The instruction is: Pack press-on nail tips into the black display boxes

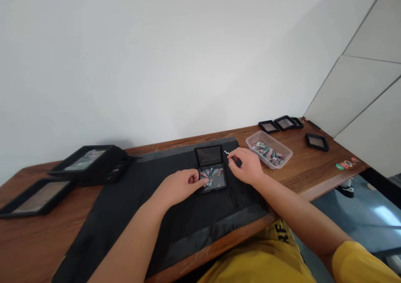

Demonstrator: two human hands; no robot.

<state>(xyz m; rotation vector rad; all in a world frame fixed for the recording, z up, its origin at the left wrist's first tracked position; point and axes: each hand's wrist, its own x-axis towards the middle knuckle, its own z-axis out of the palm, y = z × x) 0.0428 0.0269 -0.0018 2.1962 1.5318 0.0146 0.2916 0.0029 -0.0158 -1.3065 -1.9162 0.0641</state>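
A small black framed case point(224, 184) lies open on the black mat, its dark lid point(209, 155) tilted up at the back. Several shiny pink and green pieces point(215, 171) lie inside it. My left hand point(180, 187) is at the case's left side, fingers curled and thumb over its lower left edge, steadying or gripping it. Just right of the lid, my right hand point(246, 164) has thumb and forefinger pinched together. A tiny white piece point(226, 152) shows at those fingertips; whether it is held or lies on the mat is unclear.
A clear plastic tub point(288, 156) of similar wrapped-looking pieces stands right of my right hand. Black frames point(268, 126) lie at the back right, another frame point(317, 142) nearer the edge. Stacked black cases point(94, 174) stand left on the wooden table point(37, 241). Round stickers point(347, 164) mark its right end.
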